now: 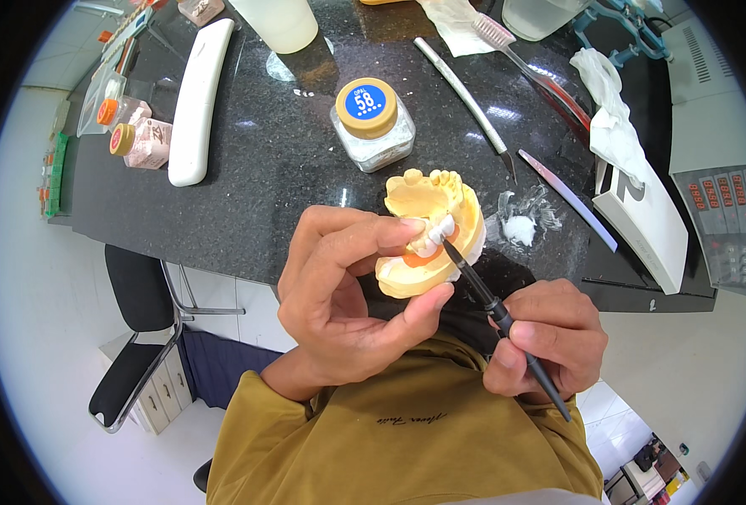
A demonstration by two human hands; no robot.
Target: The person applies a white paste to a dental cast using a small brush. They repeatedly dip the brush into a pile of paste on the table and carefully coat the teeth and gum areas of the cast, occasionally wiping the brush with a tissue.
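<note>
My left hand (339,286) grips a yellow plaster dental model (415,198) between thumb and fingers, lifted in front of the bench edge. White tooth shapes (442,229) sit along the model's near right side, above an orange-pink patch. In my right hand (554,337) is a slim black brush (491,303), pinched like a pen. Its tip touches or nearly touches the white teeth. Right of the model, a small mound of white paste (519,230) lies smeared on the dark bench. A square jar with a tan lid (369,109) stands behind the model.
On the black speckled bench (255,143) lie a long white case (203,101), a metal carving tool (466,93), a purple file (567,198), a toothbrush (533,67) and a white box (642,223). Small powder jars (146,141) stand left. A black chair (137,328) is lower left.
</note>
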